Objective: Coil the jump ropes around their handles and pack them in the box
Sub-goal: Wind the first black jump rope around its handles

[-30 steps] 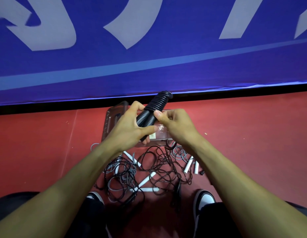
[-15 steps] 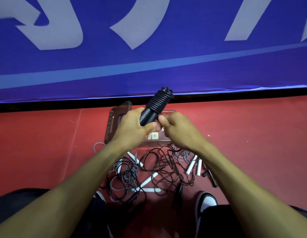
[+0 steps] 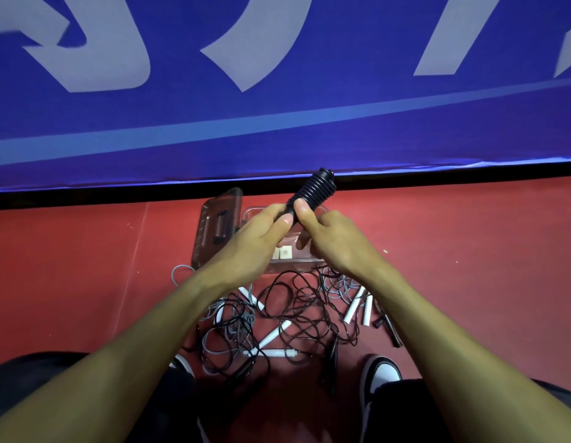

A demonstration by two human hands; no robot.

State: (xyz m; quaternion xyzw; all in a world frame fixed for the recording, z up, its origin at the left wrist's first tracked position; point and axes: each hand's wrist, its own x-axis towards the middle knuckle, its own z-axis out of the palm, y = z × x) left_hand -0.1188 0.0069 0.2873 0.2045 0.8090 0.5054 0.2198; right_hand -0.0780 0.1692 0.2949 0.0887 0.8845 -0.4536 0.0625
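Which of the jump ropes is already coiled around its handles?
Only the black jump rope held in the left hand and right hand; the other black, grey and white-handled ropes lie tangled loose on the red floor.

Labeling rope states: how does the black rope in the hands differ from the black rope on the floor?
Held black rope: wound in tight turns around its handles, a compact bundle. Floor black rope: loose, sprawling loops.
The held one is lifted above the clear box, gripped by the left hand and right hand; the floor one lies untouched on the red floor, tangled with grey ropes and white handles.
Both have thin black cord.
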